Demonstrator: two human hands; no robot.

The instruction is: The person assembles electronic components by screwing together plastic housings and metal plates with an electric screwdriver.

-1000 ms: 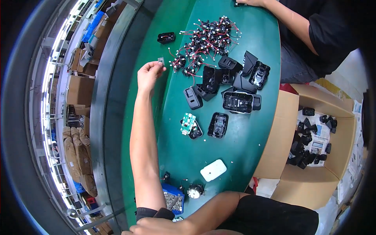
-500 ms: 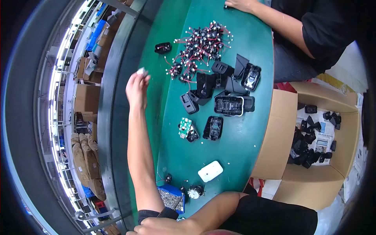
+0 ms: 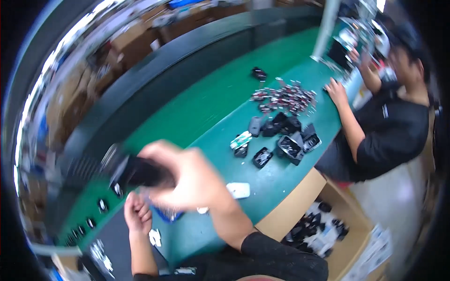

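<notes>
My right hand [image 3: 187, 175] reaches across to the left, its fingers wrapped round a black, elongated device [image 3: 140, 173]. Motion smears the device, so its exact kind does not show. Just below it, my left hand [image 3: 137, 213] is raised with curled fingers; whatever they hold, if anything, is hidden. A blue tray [image 3: 169, 216] lies partly behind my right hand. To the right of that hand rests a white rounded case [image 3: 238, 190]. Farther off lie a green circuit board [image 3: 241, 139], a black open housing [image 3: 262, 157] and more black housings [image 3: 289, 147].
Small black parts with red wires [image 3: 286, 98] are heaped on the green table. Several black pieces [image 3: 102, 205] line the green strip at left. A co-worker [image 3: 393, 122] sits at the far right. An open cardboard box [image 3: 356, 246] of black parts stands beside the table.
The view has swung round. My left hand has drawn back from its outstretched reach, and the small white piece no longer shows. My right hand has come up and now grips the black device.
</notes>
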